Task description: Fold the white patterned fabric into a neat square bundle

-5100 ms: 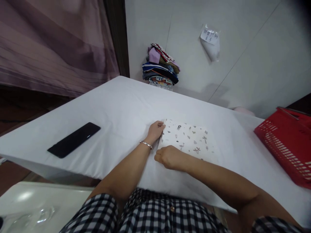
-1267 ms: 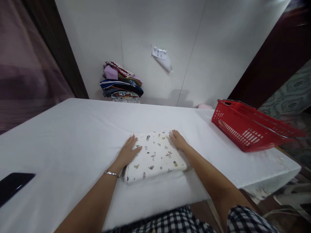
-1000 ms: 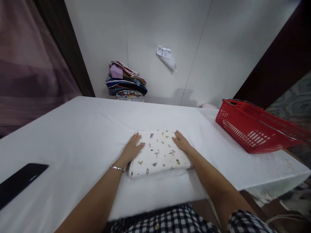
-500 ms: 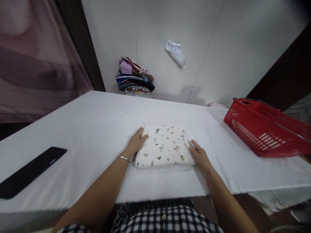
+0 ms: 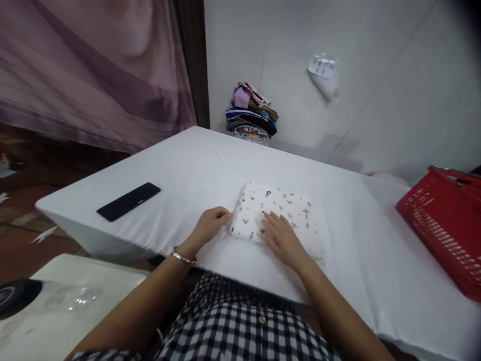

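A folded white cloth [image 5: 251, 208] printed with small plants and animals lies flat on the table's white cover. At its left edge is my left hand [image 5: 210, 226], wearing a silver bracelet; the fingers are curled and the fingertips pinch the edge near its front corner. My right hand [image 5: 283, 241] rests palm down on top of the cloth, fingers stretched out, hiding part of the print.
A black flat slab [image 5: 129, 201] lies to the left on the white-covered table [image 5: 188, 165]. At the right stands a red basket [image 5: 443, 225]. Several folded fabrics [image 5: 251, 113] are stacked by the wall. A white surface [image 5: 108, 301] sits lower left.
The view has turned left. My right hand has gone from the cloth's right edge onto its top. My left hand has slid toward the front-left corner, its fingers now curled.
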Motion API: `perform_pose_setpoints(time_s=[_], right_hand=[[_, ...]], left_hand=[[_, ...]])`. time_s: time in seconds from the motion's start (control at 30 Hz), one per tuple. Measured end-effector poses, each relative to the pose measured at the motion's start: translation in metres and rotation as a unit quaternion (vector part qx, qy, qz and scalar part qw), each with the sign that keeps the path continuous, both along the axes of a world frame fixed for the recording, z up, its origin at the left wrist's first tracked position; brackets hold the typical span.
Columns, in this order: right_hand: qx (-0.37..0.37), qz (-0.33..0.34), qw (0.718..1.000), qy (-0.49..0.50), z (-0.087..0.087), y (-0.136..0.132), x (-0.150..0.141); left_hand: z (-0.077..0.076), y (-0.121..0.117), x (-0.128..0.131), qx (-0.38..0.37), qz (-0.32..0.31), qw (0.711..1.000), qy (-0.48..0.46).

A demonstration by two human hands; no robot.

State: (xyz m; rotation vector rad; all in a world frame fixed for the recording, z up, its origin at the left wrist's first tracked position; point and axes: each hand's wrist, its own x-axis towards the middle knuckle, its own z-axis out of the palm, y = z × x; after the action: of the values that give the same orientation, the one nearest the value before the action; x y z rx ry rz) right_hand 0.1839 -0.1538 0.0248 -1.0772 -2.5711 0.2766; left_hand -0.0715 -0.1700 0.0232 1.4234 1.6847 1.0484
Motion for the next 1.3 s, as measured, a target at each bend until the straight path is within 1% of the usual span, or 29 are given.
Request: perform_pose_setpoints(time_s=[0.07,0.13,0.27,0.47,0.6,0.8,0.97,1.1,1.23,1.3], right_hand=[[0.002,0.019,0.999,-0.034,-0.007,0.000,-0.013],[0.009,0.023,0.998,-0.057,-0.016,0.000,-0.019],[0.031,0.027,0.997,-0.072,-0.027,-0.002,-0.018],[0.039,0.029,0.996,-0.074,-0.028,-0.003,-0.016],[0.038,0.030,0.996,-0.072,-0.028,-0.003,-0.017],[0.049,0.029,0.996,-0.072,-0.028,-0.004,-0.015],[0.067,0.033,0.994,-0.085,-0.027,-0.005,-0.015],[0.082,0.030,0.992,-0.095,-0.028,-0.006,-0.017],[0.092,0.023,0.991,-0.098,-0.030,-0.006,-0.018],[0.095,0.022,0.990,-0.098,-0.030,-0.006,-0.018]], left_hand=[[-0.005,-0.019,0.008,0.007,0.014,0.999,0.032],[-0.010,-0.032,0.015,0.030,0.016,0.997,0.064],[-0.017,-0.043,0.022,0.061,0.019,0.991,0.119],[-0.019,-0.043,0.030,0.060,0.040,0.987,0.143],[-0.019,-0.042,0.033,0.058,0.036,0.987,0.145],[-0.014,-0.038,0.022,0.030,0.008,0.996,0.088],[-0.014,-0.038,0.017,0.006,-0.004,0.991,0.135],[-0.016,-0.039,0.023,0.025,0.011,0.989,0.144],[-0.016,-0.037,0.031,0.065,0.047,0.988,0.134],[-0.017,-0.034,0.033,0.085,0.056,0.986,0.130]])
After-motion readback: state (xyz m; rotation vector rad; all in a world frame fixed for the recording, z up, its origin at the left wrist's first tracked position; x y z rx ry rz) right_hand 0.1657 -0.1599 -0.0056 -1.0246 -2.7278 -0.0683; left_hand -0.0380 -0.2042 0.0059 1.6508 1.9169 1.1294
